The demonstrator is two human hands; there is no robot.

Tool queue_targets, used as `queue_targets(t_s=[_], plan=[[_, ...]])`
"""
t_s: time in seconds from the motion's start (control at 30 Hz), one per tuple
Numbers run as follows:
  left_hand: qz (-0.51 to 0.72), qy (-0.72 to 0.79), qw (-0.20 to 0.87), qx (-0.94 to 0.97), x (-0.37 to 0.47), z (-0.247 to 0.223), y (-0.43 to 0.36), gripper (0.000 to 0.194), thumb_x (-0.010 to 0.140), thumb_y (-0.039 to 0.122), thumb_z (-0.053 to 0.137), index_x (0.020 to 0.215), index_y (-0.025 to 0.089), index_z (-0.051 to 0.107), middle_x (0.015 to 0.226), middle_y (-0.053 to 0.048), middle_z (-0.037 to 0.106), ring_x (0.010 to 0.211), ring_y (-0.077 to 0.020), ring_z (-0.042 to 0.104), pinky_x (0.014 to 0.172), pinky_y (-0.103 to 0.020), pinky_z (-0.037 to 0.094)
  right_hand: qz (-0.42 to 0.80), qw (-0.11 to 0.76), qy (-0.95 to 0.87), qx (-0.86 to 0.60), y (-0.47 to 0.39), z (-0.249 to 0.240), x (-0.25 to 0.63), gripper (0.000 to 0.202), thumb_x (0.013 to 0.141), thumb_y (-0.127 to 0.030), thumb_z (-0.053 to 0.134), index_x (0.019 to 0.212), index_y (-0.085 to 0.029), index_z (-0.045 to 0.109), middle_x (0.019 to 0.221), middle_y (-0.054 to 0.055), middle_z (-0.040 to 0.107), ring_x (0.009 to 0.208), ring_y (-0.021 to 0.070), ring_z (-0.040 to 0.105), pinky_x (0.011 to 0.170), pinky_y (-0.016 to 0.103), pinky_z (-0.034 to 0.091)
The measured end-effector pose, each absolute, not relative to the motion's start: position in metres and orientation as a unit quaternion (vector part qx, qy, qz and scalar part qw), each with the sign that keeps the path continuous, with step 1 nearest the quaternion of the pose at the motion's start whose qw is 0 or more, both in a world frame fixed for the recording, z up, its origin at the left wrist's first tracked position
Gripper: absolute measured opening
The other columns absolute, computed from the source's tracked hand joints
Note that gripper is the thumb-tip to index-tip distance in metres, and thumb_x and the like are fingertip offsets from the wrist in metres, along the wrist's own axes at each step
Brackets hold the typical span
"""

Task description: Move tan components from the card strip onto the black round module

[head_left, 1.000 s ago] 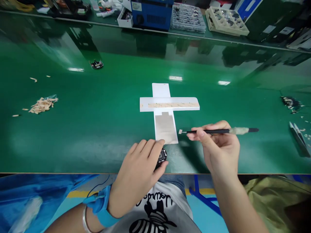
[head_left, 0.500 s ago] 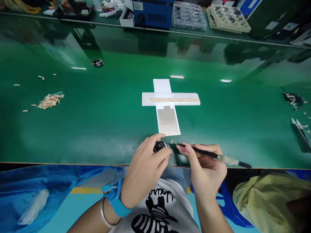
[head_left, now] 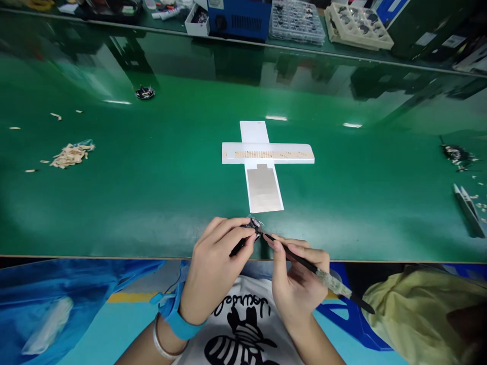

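Observation:
My left hand (head_left: 218, 253) is closed around a small round black part with shiny bits (head_left: 256, 226), its fingertips pinching the rim just above the table's front edge. Between my right thumb and fingers sits a slim black pointed tool (head_left: 304, 261) with a pale wrapped section near its rear end. My right hand (head_left: 300, 276) holds it slanted, and its tip meets the right side of the round part. Whether anything is on that tip cannot be made out. Just beyond both hands lies a white card with a grey sheet (head_left: 263, 188).
A white strip with a row of small tan pieces (head_left: 268, 153) crosses the card. Pale slivers (head_left: 72, 154) are heaped at left. Another round black part (head_left: 144, 93) lies farther back. At right are tweezers (head_left: 468, 210) and a dark tangled pile (head_left: 458, 156). Trays (head_left: 297, 23) line the back shelf.
My right hand has moved left, bringing the tool's tip, which carried a small pale piece, to the round part. My left hand has shifted slightly left and tilted the part.

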State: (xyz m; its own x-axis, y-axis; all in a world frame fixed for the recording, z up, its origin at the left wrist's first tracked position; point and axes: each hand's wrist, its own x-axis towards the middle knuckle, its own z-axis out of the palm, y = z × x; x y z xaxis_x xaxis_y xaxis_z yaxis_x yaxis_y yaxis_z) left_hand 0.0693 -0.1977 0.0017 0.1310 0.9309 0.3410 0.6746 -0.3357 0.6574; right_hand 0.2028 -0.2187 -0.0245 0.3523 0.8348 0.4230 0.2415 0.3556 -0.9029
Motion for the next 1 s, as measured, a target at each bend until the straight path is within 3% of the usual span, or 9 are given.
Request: queue_targets(t_s=[0.3, 1.0], plan=[[0.377, 0.554, 0.195, 0.716, 0.0702, -0.001, -0.1954, 0.012, 0.087, 0.008, 0.061, 0.086, 0.019, 0.063, 0.1, -0.002, 0.071, 0.097, -0.0173, 0.063, 0.085, -0.032, 0.05, 0.207, 0.643, -0.555, -0.485, -0.2105, -0.022, 0.2074, 0.037, 0.076, 0.011, 0.062, 0.098, -0.019, 0.055, 0.086, 0.002, 0.069, 0.085, 0.0178, 0.074, 0.072, 0.032, 0.065], [0.393, 0.551, 0.16, 0.719, 0.0731, -0.0049, -0.1965, 0.01, 0.09, 0.008, 0.058, 0.086, 0.017, 0.059, 0.094, -0.004, 0.07, 0.097, -0.0156, 0.064, 0.084, -0.029, 0.051, 0.168, 0.628, -0.578, -0.493, -0.2104, -0.0287, 0.2041, 0.035, 0.076, 0.009, 0.064, 0.097, -0.018, 0.055, 0.086, 0.003, 0.07, 0.084, 0.0164, 0.073, 0.073, 0.029, 0.065]])
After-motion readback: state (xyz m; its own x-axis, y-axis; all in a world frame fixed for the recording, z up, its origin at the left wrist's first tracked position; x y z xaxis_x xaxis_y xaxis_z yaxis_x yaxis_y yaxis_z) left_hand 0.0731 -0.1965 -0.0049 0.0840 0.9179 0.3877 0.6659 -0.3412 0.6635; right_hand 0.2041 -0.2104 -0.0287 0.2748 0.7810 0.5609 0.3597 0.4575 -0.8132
